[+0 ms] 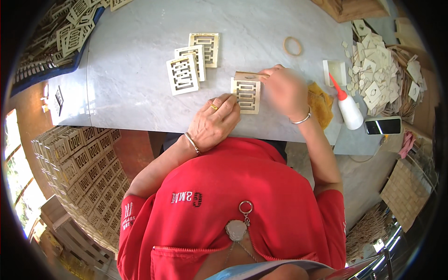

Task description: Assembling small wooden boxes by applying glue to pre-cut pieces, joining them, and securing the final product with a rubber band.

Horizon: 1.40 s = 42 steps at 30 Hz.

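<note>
A pale wooden fretwork panel (255, 99) lies flat on the grey table in front of me. My left hand (215, 120) is closed at its left edge, fingertips pressed there. Along the panel's far edge runs a thin brown strip (246, 75), its right end pinched in my right hand (285, 93). That hand is partly blurred. Farther off to the left, three similar fretwork panels (183, 74) overlap one another. To the right of my right hand lies a crumpled ochre cloth (320, 106).
Farther right are a white bottle with a red nozzle (350, 112), a phone (382, 125), a small white box (330, 71) and a heap of thin wood pieces (373, 70). A tan ring (292, 46) lies far back. Panels fill a blue crate (46, 76); more stacked panels (84, 163) stand lower left.
</note>
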Each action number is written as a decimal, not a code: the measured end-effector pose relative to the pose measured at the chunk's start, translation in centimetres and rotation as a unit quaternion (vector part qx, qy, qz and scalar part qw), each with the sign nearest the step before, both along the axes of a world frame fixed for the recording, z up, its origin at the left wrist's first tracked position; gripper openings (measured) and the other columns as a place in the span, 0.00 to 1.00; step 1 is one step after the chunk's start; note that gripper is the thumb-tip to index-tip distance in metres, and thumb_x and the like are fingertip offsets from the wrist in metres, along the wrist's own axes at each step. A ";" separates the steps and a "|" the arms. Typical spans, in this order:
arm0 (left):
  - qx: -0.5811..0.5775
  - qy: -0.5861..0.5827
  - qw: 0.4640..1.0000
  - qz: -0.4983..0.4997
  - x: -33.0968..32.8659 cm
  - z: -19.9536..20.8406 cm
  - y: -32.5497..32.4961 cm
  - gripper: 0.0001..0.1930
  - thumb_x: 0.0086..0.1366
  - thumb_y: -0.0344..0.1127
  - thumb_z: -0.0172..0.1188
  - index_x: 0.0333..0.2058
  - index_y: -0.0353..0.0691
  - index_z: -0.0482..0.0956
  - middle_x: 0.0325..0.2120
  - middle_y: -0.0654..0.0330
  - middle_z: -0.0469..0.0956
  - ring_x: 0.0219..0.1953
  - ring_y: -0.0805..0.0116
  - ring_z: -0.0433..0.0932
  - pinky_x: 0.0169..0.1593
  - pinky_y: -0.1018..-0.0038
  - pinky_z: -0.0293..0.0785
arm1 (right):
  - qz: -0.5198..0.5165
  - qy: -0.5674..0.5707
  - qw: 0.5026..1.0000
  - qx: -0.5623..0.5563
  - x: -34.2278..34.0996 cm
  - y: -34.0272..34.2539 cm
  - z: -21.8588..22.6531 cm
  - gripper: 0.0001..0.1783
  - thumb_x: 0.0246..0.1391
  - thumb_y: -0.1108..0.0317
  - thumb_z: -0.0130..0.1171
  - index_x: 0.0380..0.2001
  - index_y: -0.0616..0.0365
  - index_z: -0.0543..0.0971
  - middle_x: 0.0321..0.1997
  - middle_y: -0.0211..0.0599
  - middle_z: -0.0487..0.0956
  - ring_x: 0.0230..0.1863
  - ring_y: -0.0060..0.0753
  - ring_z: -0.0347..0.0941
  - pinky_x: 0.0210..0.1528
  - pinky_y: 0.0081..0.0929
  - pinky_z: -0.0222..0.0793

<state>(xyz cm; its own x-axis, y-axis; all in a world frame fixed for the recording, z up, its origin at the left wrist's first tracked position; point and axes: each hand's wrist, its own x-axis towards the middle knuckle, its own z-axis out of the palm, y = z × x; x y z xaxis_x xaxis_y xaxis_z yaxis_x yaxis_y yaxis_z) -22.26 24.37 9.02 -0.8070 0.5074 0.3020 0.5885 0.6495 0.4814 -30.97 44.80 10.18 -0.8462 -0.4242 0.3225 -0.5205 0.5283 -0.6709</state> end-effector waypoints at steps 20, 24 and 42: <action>0.082 -0.043 0.979 0.180 -1.0 1.0 -3.6 0.16 0.49 0.30 0.66 0.37 0.35 0.75 0.39 0.53 0.73 0.41 0.56 0.73 0.42 0.65 0.71 | 0.014 0.021 0.999 0.030 0.6 0.1 0.1 0.04 0.48 0.74 0.59 0.26 0.59 0.73 0.21 0.34 0.72 0.21 0.36 0.70 0.21 0.29 0.65; 0.006 -0.090 0.908 0.409 -2.6 0.9 -6.6 0.28 0.48 0.49 0.70 0.39 0.33 0.70 0.34 0.53 0.68 0.38 0.57 0.69 0.42 0.64 0.67 | 0.018 0.017 0.999 0.031 0.6 0.3 -0.1 0.03 0.51 0.74 0.58 0.28 0.61 0.74 0.23 0.37 0.74 0.21 0.38 0.70 0.23 0.29 0.64; 0.353 -0.330 0.819 0.308 -2.2 3.5 -4.3 0.08 0.57 0.27 0.61 0.23 0.36 0.71 0.18 0.66 0.73 0.19 0.83 0.67 0.21 0.82 0.63 | 0.009 0.047 0.999 0.016 0.7 0.5 -1.0 0.05 0.46 0.73 0.61 0.26 0.57 0.73 0.24 0.31 0.75 0.25 0.33 0.72 0.25 0.28 0.68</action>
<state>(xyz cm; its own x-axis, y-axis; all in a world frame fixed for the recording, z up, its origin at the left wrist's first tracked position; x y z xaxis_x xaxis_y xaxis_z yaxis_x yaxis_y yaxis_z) -24.42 20.07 12.47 -0.9500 -0.1715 -0.2611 -0.2867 0.1470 0.9467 -30.28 45.31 9.14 -0.8047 -0.4507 0.3865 -0.5904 0.5390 -0.6007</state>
